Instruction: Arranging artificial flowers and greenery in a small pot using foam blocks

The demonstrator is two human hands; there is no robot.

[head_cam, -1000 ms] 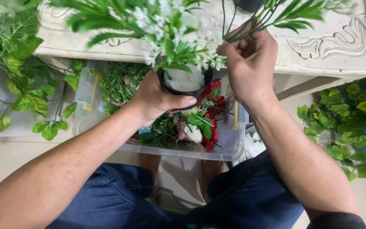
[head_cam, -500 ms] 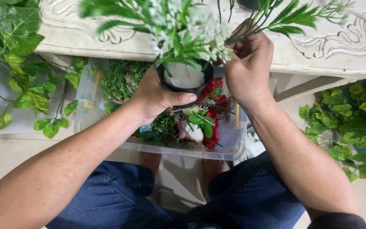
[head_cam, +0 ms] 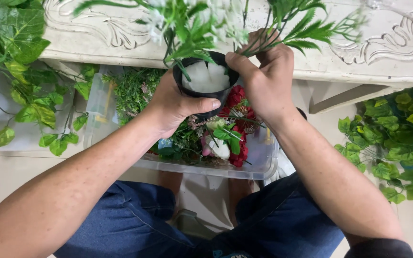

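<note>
I kept my left hand [head_cam: 178,102] clamped round the black pot [head_cam: 205,81], held above the clear bin [head_cam: 259,160], while my right hand [head_cam: 264,79] pinched the green stems [head_cam: 256,40] at its rim; steadiness mattered.

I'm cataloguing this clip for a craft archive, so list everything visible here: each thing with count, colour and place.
pot: one, black, with white filler inside, held at centre above the bin
flower stems: a bunch, green leaves with white blossoms, rising from the pot
fern sprig: one, green, at the right hand's fingers
storage bin: one, clear plastic, below the pot, holding red, white and green artificial flowers
carved table: one, cream, across the top
ivy garland: one, green, at left
leafy garland: one, green, at right
shorts: one pair, blue denim, bottom
left hand: grips the pot's side
right hand: at the pot's rim, pinching the fern sprig
</note>
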